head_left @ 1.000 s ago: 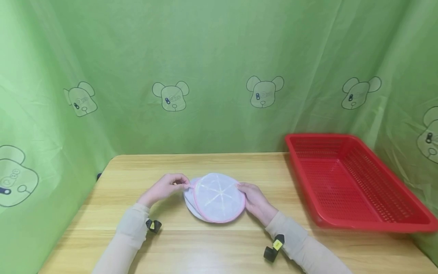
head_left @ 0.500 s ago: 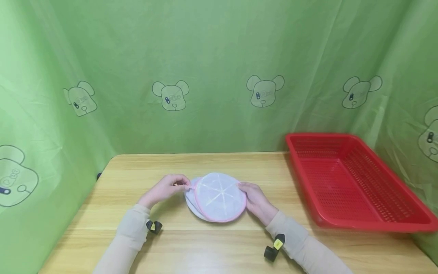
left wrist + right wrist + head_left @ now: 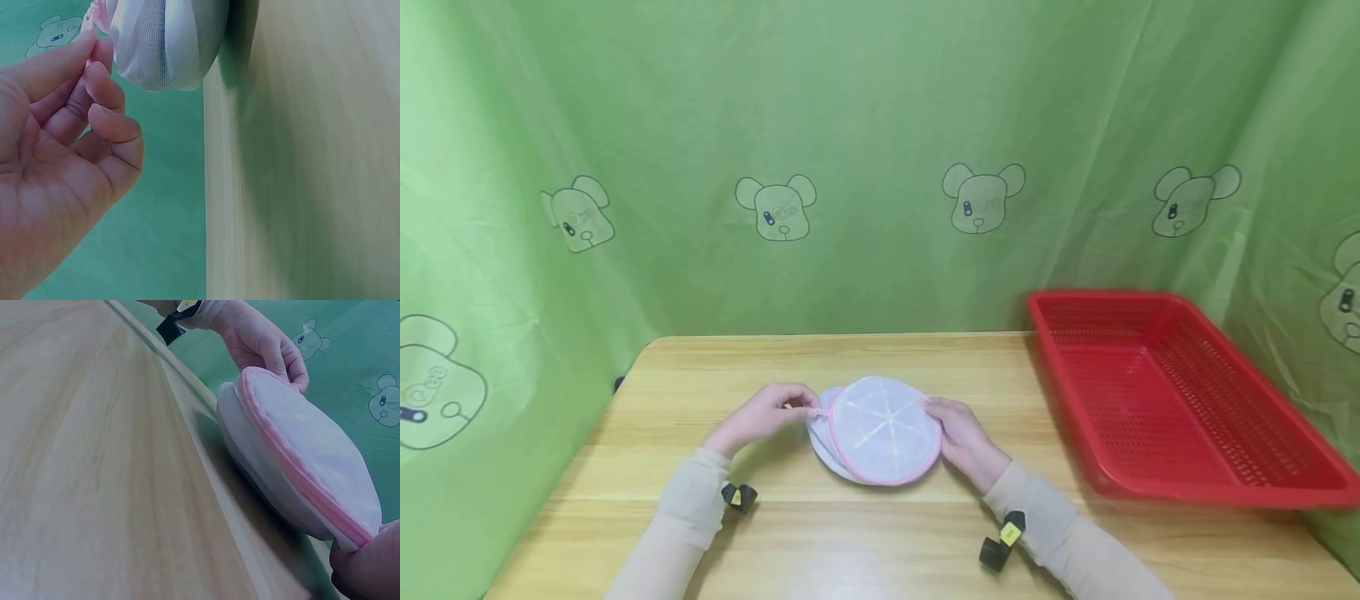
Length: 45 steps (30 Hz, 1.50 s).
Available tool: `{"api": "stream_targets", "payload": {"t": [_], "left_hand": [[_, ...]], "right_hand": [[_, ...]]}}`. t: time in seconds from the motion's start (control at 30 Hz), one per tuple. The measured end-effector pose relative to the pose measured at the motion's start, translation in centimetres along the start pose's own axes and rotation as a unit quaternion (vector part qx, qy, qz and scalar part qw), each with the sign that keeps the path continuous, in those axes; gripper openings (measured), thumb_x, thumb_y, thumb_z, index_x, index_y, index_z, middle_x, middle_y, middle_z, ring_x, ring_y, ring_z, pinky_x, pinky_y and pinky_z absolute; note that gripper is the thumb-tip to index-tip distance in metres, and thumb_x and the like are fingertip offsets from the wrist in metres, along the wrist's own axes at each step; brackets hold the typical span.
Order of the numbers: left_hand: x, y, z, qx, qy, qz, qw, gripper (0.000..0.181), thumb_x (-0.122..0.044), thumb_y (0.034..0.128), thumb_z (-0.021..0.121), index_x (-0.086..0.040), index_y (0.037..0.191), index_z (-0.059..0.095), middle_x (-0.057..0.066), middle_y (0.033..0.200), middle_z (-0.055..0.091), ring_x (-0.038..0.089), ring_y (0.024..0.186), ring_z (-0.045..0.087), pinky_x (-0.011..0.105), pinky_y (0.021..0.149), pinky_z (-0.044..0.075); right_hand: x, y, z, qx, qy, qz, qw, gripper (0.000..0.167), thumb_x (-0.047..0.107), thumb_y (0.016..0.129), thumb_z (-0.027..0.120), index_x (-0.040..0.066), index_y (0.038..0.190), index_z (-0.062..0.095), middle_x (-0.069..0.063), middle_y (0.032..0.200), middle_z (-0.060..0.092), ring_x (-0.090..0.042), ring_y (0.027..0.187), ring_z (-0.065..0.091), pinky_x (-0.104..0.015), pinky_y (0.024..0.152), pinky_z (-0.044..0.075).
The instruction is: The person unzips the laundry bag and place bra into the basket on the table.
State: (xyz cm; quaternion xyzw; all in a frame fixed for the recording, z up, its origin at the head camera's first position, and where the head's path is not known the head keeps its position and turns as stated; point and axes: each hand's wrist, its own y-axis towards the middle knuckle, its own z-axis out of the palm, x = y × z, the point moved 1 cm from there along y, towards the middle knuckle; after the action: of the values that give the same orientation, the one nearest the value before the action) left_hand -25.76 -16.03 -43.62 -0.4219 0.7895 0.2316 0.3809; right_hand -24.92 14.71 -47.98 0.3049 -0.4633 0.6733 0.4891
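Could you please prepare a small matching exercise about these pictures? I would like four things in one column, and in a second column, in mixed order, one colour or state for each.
Column 1
1. Left hand
2. Right hand
3. Basket
4. Curtain

Column 2
A. Red, with perforated walls
B. Holds the pink-edged bag by its rim
C. Green, behind the table
D. Pinches the pink tab at the bag's edge

Right pairs: 1-D, 2-B, 3-A, 4-C
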Motion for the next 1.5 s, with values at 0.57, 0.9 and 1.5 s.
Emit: {"api": "stream_targets", "payload": {"t": [0.57,0.9,1.5], "left_hand": [[-0.1,0.2,0.2,-0.020,-0.003,-0.017,0.9996,0.013,-0.027,0.0916,0.066,-0.016,0.097,0.068,0.000,0.095,0.068,0.013,0.090,0.059,0.030,0.087,0.047],[-0.2,0.4,0.5,-0.055,-0.006,-0.039,0.9977,0.011,-0.023,0.0908,0.066,-0.014,0.097,0.068,0.001,0.094,0.068,0.015,0.091,0.058,0.034,0.088,0.046],[0.4,1.5,0.8,-0.108,-0.013,-0.066,0.9919,0.017,-0.026,0.0895,0.068,-0.013,0.100,0.068,0.002,0.095,0.068,0.016,0.091,0.058,0.033,0.085,0.049]], "right_hand": [[0.1,0.1,-0.9,0.059,0.063,0.052,0.9949,0.053,0.000,0.098,0.044,-0.009,0.147,0.025,-0.021,0.156,0.027,-0.026,0.141,0.038,-0.027,0.106,0.045],[0.4,0.1,-1.0,0.093,0.059,0.071,0.9914,0.054,0.000,0.098,0.044,-0.007,0.148,0.024,-0.018,0.153,0.035,-0.008,0.104,0.062,-0.027,0.105,0.046],[0.3,0.1,-1.3,0.110,-0.087,0.017,0.9900,0.013,0.010,0.096,0.055,0.004,0.106,0.062,0.000,0.089,0.069,-0.012,0.083,0.065,-0.025,0.079,0.057]]}}
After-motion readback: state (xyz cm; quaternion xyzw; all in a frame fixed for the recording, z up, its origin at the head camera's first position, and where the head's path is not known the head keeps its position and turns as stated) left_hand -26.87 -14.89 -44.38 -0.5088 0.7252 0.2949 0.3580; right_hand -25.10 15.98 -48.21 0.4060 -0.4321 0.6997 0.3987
